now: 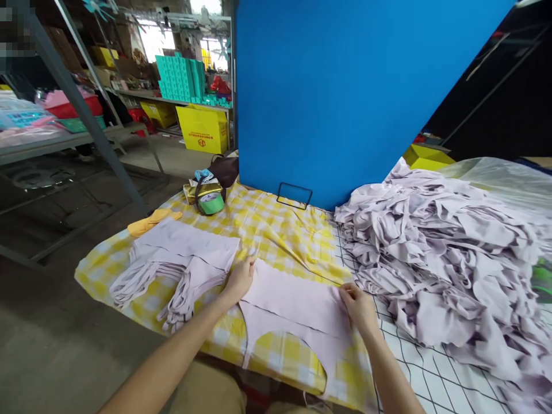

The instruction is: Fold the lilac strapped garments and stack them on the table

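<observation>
A pale lilac strappy top [293,296] lies spread on the yellow checked cloth [276,236], its wide band away from me and its straps toward me. My left hand [242,280] pinches the top's far left corner. At the far right corner, my right hand [359,306] has its fingers closed on the fabric. Left of it lies a stack of similar lilac tops [185,244], laid flat with straps hanging toward the near edge.
A large heap of lilac garments [448,247] covers the right side, on a white grid-patterned cloth [414,356]. A blue panel [328,98] rises behind the table. Green tape [211,203], an orange cloth piece [153,221] and a black wire frame [294,195] sit toward the back.
</observation>
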Motion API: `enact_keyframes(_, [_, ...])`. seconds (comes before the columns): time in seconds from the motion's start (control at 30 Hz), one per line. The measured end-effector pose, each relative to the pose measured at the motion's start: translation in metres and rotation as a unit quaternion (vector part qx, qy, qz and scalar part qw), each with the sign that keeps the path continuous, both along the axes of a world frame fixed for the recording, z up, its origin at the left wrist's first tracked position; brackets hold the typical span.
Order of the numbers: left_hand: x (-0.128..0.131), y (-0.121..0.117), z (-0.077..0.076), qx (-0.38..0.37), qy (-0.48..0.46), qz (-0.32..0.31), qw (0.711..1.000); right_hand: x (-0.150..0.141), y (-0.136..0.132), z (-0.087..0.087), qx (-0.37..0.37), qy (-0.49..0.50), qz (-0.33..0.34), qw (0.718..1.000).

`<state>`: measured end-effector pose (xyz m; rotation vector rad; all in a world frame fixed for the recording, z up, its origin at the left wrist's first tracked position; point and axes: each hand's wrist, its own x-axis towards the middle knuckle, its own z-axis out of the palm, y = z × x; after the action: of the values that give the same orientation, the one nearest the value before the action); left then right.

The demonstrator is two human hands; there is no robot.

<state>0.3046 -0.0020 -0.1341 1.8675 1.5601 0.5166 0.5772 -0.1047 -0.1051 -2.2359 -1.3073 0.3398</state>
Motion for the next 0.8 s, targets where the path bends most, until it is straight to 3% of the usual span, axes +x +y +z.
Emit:
enact_keyframes(0.07, [0.004, 0.000, -0.005, 0.010, 0.007, -0.003, 1.000, -0.004, 0.002, -0.012, -0.010, -0.041, -0.013, 0.999])
enact_keyframes(0.33, [0.004, 0.003, -0.021, 0.122, 0.017, -0.054, 0.991, -0.008, 0.005, -0.027, -0.063, -0.141, -0.025, 0.988])
enact_keyframes(0.53, [0.006, -0.009, -0.015, 0.156, 0.177, -0.056, 0.970, -0.007, 0.006, -0.035, -0.060, -0.178, -0.081, 0.979])
enact_keyframes(0.6, [0.009, -0.016, -0.014, 0.214, 0.182, -0.094, 0.955, -0.012, -0.001, -0.038, -0.031, -0.211, -0.047, 0.976])
enact_keyframes(0.67, [0.010, -0.021, -0.016, 0.243, 0.163, -0.179, 0.939, -0.016, -0.009, -0.045, -0.021, -0.235, 0.058, 0.970])
enact_keyframes(0.73, [0.009, -0.023, -0.019, 0.226, 0.151, -0.248, 0.930, -0.015, -0.016, -0.052, -0.051, -0.226, 0.139, 0.963])
enact_keyframes(0.8, [0.005, -0.023, -0.023, 0.194, 0.156, -0.265, 0.932, -0.009, -0.025, -0.055, -0.085, -0.201, 0.135, 0.966])
